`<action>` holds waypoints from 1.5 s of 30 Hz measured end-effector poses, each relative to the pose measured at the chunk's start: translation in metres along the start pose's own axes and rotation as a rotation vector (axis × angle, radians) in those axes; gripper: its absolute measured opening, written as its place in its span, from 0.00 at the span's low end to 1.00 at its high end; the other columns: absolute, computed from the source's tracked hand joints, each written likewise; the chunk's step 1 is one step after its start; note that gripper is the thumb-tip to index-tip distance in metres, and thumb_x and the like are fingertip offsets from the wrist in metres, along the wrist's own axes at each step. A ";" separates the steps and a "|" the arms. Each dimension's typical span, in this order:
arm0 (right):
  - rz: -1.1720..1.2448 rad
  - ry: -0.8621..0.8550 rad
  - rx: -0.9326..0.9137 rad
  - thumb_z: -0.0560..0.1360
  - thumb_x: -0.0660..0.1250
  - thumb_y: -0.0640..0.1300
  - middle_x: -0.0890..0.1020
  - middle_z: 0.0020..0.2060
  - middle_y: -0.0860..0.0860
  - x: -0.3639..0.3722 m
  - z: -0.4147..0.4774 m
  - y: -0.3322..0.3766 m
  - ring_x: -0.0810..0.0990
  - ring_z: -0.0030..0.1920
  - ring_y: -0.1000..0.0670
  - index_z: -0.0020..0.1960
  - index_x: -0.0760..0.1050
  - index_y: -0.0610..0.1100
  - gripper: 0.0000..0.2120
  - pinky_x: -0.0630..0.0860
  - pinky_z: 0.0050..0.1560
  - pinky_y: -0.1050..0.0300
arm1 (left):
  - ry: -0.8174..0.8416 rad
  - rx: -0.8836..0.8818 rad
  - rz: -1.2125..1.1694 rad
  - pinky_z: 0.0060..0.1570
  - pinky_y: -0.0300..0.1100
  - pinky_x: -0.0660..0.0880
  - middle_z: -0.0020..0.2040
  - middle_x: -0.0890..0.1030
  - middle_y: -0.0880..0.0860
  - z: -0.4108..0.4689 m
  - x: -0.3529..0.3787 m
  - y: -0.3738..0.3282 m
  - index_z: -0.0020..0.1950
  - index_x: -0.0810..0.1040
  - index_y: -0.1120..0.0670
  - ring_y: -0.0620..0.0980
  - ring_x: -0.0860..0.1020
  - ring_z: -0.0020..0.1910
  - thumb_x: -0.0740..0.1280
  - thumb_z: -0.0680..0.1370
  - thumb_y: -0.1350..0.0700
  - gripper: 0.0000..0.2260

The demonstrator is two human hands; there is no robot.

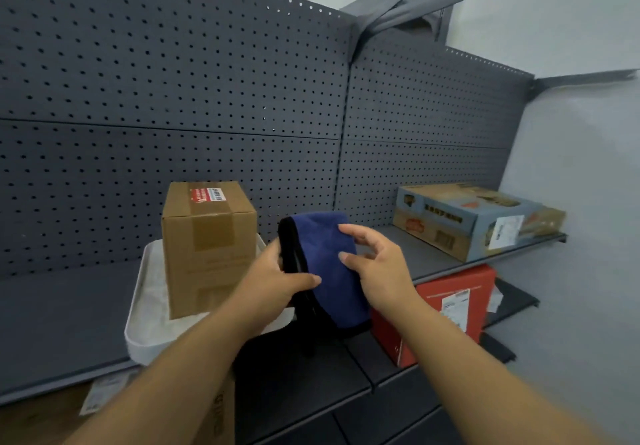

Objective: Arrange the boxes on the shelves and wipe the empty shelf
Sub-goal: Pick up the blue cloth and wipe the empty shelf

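Both forearms reach forward and inward over the shelf (62,309). The left hand (277,276) closes its grip on the black-edged side of a blue cloth (329,261), thumb across the front. The right hand (375,264) is half open, fingertips touching the cloth's right face. The cloth is held upright in the air, long axis running near to far, between a brown box (207,247) on a white tray (145,309) at left and a flat printed box (474,219) at far right.
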State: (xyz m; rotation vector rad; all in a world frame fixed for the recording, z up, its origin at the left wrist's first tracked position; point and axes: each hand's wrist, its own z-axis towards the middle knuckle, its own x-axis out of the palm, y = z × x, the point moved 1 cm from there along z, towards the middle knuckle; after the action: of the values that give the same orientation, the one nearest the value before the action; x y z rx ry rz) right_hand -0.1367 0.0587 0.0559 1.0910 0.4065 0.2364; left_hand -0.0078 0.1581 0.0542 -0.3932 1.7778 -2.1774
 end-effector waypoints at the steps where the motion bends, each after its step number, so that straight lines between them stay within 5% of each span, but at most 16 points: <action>1: 0.005 -0.015 0.025 0.73 0.66 0.30 0.82 0.50 0.50 -0.005 0.009 -0.006 0.80 0.41 0.57 0.57 0.77 0.48 0.18 0.76 0.42 0.66 | 0.015 0.006 -0.001 0.50 0.48 0.78 0.52 0.81 0.52 0.013 0.004 0.005 0.62 0.71 0.51 0.51 0.80 0.52 0.68 0.71 0.71 0.23; 5: -0.035 -0.044 0.087 0.74 0.65 0.31 0.82 0.43 0.47 -0.019 0.042 -0.023 0.78 0.39 0.51 0.60 0.77 0.46 0.17 0.74 0.39 0.60 | 0.030 0.050 0.029 0.61 0.52 0.74 0.62 0.77 0.51 0.059 0.013 0.024 0.69 0.63 0.47 0.50 0.76 0.61 0.69 0.72 0.68 0.31; 10: -0.116 -0.082 0.093 0.76 0.64 0.32 0.80 0.44 0.52 -0.030 0.086 -0.047 0.77 0.37 0.52 0.61 0.76 0.46 0.17 0.74 0.39 0.62 | -0.003 0.062 0.060 0.60 0.52 0.75 0.66 0.75 0.54 0.110 0.025 0.041 0.74 0.48 0.38 0.52 0.76 0.61 0.68 0.74 0.63 0.40; 14: -0.156 -0.065 0.123 0.76 0.64 0.33 0.78 0.43 0.50 -0.031 0.115 -0.067 0.78 0.45 0.48 0.63 0.75 0.46 0.18 0.77 0.49 0.54 | -0.012 0.108 0.147 0.60 0.49 0.74 0.69 0.71 0.52 0.142 0.035 0.052 0.72 0.53 0.35 0.51 0.74 0.64 0.66 0.75 0.65 0.37; 16: -0.193 -0.029 0.129 0.76 0.64 0.32 0.76 0.51 0.50 -0.030 0.131 -0.078 0.76 0.54 0.50 0.65 0.75 0.44 0.18 0.75 0.55 0.55 | -0.014 0.100 0.194 0.53 0.40 0.75 0.67 0.71 0.50 0.157 0.038 0.058 0.71 0.61 0.40 0.44 0.75 0.56 0.64 0.76 0.67 0.31; 19: -0.246 0.054 0.135 0.76 0.64 0.32 0.75 0.58 0.49 -0.026 0.157 -0.095 0.72 0.59 0.52 0.66 0.74 0.42 0.19 0.69 0.58 0.60 | -0.047 0.010 0.315 0.49 0.43 0.75 0.58 0.75 0.51 0.179 0.038 0.067 0.65 0.71 0.48 0.40 0.73 0.42 0.63 0.77 0.65 0.19; 24: -0.327 0.219 0.145 0.75 0.64 0.31 0.74 0.68 0.45 -0.014 0.200 -0.125 0.71 0.69 0.46 0.69 0.71 0.41 0.23 0.69 0.67 0.54 | -0.158 -0.098 0.435 0.37 0.34 0.70 0.53 0.72 0.50 0.215 0.034 0.082 0.68 0.69 0.52 0.40 0.71 0.38 0.62 0.77 0.65 0.20; 27: -0.350 0.368 0.158 0.74 0.64 0.29 0.71 0.70 0.44 -0.007 0.227 -0.141 0.70 0.69 0.45 0.72 0.67 0.40 0.27 0.72 0.61 0.57 | -0.199 -0.178 0.482 0.33 0.32 0.69 0.57 0.73 0.53 0.235 0.033 0.091 0.70 0.67 0.54 0.45 0.73 0.40 0.60 0.77 0.67 0.22; 32: -0.374 0.536 0.210 0.73 0.64 0.28 0.68 0.72 0.41 0.005 0.256 -0.162 0.70 0.69 0.43 0.74 0.62 0.41 0.31 0.72 0.56 0.58 | -0.250 -0.293 0.516 0.37 0.35 0.69 0.58 0.73 0.57 0.261 0.030 0.107 0.72 0.65 0.56 0.47 0.73 0.44 0.60 0.76 0.68 0.24; 35: -0.426 0.607 0.224 0.75 0.64 0.29 0.68 0.72 0.41 0.014 0.268 -0.177 0.72 0.66 0.42 0.76 0.60 0.41 0.32 0.74 0.56 0.56 | -0.248 -0.374 0.573 0.49 0.39 0.71 0.69 0.69 0.59 0.273 0.028 0.117 0.74 0.61 0.56 0.55 0.73 0.60 0.59 0.76 0.67 0.26; 40: -0.513 0.692 0.160 0.75 0.63 0.31 0.68 0.73 0.42 0.025 0.278 -0.198 0.72 0.67 0.43 0.76 0.58 0.41 0.32 0.74 0.57 0.55 | -0.215 -0.476 0.700 0.57 0.42 0.70 0.72 0.67 0.59 0.287 0.022 0.131 0.75 0.60 0.57 0.56 0.71 0.66 0.59 0.77 0.65 0.25; 45: -0.579 0.707 0.107 0.73 0.63 0.33 0.78 0.61 0.38 0.033 0.280 -0.214 0.78 0.59 0.43 0.65 0.72 0.35 0.20 0.77 0.56 0.51 | -0.201 -0.585 0.891 0.66 0.45 0.68 0.71 0.68 0.59 0.295 0.019 0.139 0.74 0.62 0.55 0.58 0.70 0.68 0.58 0.78 0.61 0.24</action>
State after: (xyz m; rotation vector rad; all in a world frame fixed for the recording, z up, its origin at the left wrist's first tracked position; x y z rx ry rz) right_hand 0.0116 -0.2512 -0.0305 0.9236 1.3540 0.0760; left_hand 0.0994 -0.1404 -0.0239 0.0746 1.9220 -0.9795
